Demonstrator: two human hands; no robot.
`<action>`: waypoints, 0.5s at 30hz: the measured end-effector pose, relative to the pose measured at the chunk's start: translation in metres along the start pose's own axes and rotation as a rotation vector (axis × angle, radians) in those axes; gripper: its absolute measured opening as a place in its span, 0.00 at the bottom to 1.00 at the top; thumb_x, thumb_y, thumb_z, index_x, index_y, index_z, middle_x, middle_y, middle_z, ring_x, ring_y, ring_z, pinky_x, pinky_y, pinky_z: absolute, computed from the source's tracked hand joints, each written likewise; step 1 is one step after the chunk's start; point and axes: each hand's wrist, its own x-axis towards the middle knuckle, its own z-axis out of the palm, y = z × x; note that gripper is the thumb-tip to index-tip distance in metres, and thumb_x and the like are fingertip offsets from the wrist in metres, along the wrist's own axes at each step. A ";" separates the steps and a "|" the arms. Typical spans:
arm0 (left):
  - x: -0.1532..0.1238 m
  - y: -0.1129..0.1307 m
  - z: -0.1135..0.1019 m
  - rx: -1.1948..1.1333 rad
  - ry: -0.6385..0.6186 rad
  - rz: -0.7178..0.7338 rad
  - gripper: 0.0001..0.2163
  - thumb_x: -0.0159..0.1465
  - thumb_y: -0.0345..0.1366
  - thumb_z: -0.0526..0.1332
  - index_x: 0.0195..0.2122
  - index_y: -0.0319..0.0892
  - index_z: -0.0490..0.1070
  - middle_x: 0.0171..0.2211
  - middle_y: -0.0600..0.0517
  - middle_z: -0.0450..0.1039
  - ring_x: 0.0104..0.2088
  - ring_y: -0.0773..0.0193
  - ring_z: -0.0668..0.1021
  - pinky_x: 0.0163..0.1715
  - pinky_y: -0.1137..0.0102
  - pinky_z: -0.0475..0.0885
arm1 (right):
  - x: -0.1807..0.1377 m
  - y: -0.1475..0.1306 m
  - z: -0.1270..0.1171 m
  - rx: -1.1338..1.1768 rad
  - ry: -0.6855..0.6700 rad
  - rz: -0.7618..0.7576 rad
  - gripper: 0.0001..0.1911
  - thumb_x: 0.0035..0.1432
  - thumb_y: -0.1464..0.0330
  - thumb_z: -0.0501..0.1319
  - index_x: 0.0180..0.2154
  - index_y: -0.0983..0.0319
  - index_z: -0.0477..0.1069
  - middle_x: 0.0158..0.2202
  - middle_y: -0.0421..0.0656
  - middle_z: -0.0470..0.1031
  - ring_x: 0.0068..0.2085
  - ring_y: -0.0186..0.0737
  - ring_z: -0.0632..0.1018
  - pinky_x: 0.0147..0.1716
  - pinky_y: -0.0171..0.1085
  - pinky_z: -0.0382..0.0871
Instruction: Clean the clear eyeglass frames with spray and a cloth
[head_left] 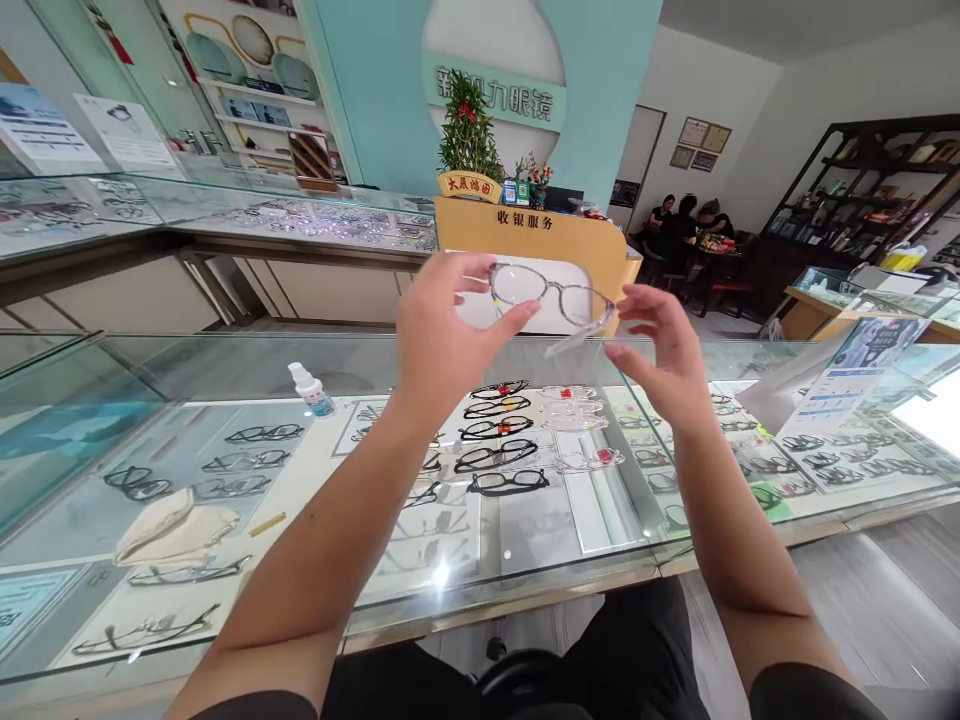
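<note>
I hold a pair of clear-framed glasses (551, 293) up in the air above a glass display counter (187, 370). My left hand (442, 335) pinches the frame at its left lens, thumb and fingers closed on it. Just right of the frame, my right hand (664, 345) has its fingers spread and curled, close to the right temple; I cannot tell whether they touch it. Rows of black and clear glasses (499, 435) lie on the counter below my hands.
A small spray bottle (311, 390) stands on the counter at the left. A folded cream cloth (176, 530) lies at the near left. A yellow cashier desk (536, 240) with a plant stands behind. People sit at the far right back.
</note>
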 end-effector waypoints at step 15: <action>0.003 -0.017 0.000 0.080 0.444 0.271 0.26 0.60 0.54 0.80 0.54 0.51 0.77 0.48 0.49 0.80 0.50 0.49 0.84 0.51 0.51 0.79 | 0.027 -0.026 0.063 -0.162 0.275 -0.232 0.21 0.67 0.56 0.73 0.58 0.52 0.77 0.55 0.47 0.84 0.52 0.49 0.86 0.45 0.49 0.85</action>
